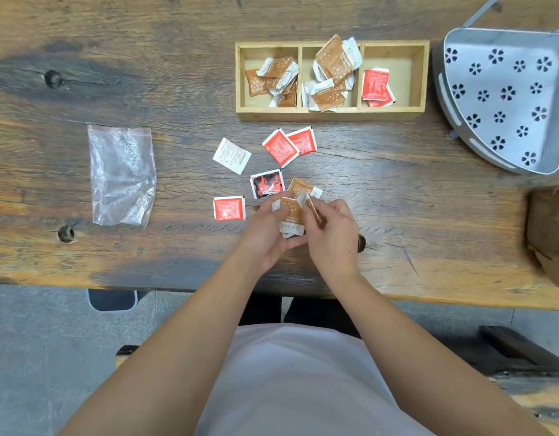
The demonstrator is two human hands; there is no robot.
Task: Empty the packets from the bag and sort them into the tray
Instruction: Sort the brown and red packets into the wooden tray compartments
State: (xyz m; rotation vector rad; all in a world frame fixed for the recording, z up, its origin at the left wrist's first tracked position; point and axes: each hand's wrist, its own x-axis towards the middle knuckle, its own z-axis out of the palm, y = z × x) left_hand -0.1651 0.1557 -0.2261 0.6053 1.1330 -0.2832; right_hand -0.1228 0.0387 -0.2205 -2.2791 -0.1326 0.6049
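1. Wooden worktop [177, 73]: everything is carried on it.
2. Grey perforated basket [504, 96]: set at far right.
3. Clear bag [122, 176]: laid flat at left, empty.
4. Wooden tray [331, 114], 3 compts: brown packets [331, 62] held in left & mid compts, red packets [375, 86] in right.
5. Loose packets [281, 147]: scattered btwn tray & hands, approx. 6.
6. Left hand [265, 229] & right hand [333, 234]: both closed round a few brown packets in hand [290, 212], held together just above worktop.

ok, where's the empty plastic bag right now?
Head view: the plastic bag lies flat on the wooden table, left of the loose packets and away from both hands.
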